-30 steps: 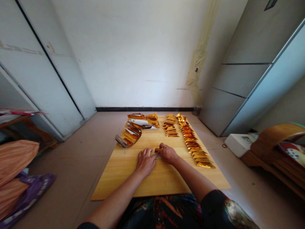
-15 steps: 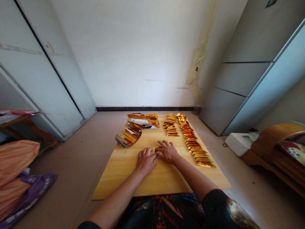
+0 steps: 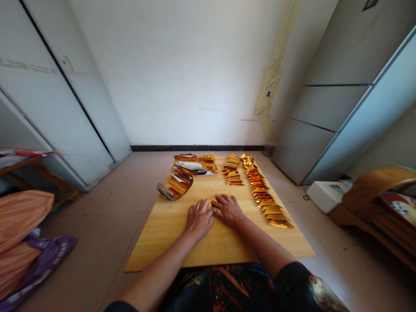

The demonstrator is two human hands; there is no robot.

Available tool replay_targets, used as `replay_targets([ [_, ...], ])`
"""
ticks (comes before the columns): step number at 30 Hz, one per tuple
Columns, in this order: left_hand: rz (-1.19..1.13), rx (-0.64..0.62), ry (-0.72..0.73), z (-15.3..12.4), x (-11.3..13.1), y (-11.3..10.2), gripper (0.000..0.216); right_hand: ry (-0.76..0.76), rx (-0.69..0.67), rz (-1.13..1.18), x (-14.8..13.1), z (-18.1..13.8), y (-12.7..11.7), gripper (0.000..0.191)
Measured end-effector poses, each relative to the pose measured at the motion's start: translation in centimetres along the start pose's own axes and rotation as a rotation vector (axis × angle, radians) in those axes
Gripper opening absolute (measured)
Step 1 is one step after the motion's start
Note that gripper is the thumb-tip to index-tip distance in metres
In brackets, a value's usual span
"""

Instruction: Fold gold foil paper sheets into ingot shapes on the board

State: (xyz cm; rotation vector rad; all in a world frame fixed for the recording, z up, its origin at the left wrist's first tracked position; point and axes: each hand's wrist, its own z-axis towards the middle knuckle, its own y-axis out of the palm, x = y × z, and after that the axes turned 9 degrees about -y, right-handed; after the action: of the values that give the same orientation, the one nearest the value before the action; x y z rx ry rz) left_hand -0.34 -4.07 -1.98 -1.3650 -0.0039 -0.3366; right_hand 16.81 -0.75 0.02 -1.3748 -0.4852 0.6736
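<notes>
Both my hands rest side by side on a light wooden board [image 3: 169,242] lying on the floor. My left hand [image 3: 199,219] and my right hand [image 3: 228,209] lie palm down with fingers stretched flat, pressing a small gold foil paper [image 3: 211,203] of which only a sliver shows between them. Right of my right hand runs a long row of folded gold papers [image 3: 264,199]. A shorter row of folded gold papers [image 3: 232,170] lies beyond my hands.
A curled stack of gold and silver foil sheets [image 3: 175,186] and more sheets [image 3: 195,164] lie at the board's far left. A white cabinet [image 3: 325,121] stands right, a white box [image 3: 326,195] and wooden chair [image 3: 380,190] beside it. Cloth and bags [image 3: 26,242] lie left.
My right hand's fingers have flattened and slid slightly back over the gold paper; my left hand stays in place, pressing down.
</notes>
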Motion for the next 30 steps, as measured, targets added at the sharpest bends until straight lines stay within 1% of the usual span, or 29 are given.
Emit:
replay_targets([
  [9, 0.021, -0.111, 0.033, 0.3, -0.3, 0.0, 0.035, 0.011, 0.022, 0.012, 0.3, -0.1, 0.4, 0.041],
  [15, 0.046, -0.159, 0.025, 0.5, -0.3, -0.3, 0.033, 0.023, 0.003, 0.022, 0.5, -0.3, 0.9, 0.044],
  [18, 0.053, -0.178, 0.014, 0.7, -0.2, -0.5, 0.033, 0.042, -0.019, 0.022, 0.4, -0.4, 0.9, 0.049],
  [23, 0.05, -0.183, 0.007, 1.0, -0.1, -0.5, 0.033, 0.087, -0.08, 0.035, 0.2, -0.7, 0.5, 0.056],
  [27, 0.043, -0.194, 0.018, 1.2, -0.3, -0.5, 0.032, 0.106, -0.066, 0.033, 0.3, -0.9, 0.4, 0.055],
  [30, 0.045, -0.165, 0.033, 1.3, -0.4, -0.6, 0.03, 0.097, -0.059, 0.032, 0.3, -1.0, 0.4, 0.054],
])
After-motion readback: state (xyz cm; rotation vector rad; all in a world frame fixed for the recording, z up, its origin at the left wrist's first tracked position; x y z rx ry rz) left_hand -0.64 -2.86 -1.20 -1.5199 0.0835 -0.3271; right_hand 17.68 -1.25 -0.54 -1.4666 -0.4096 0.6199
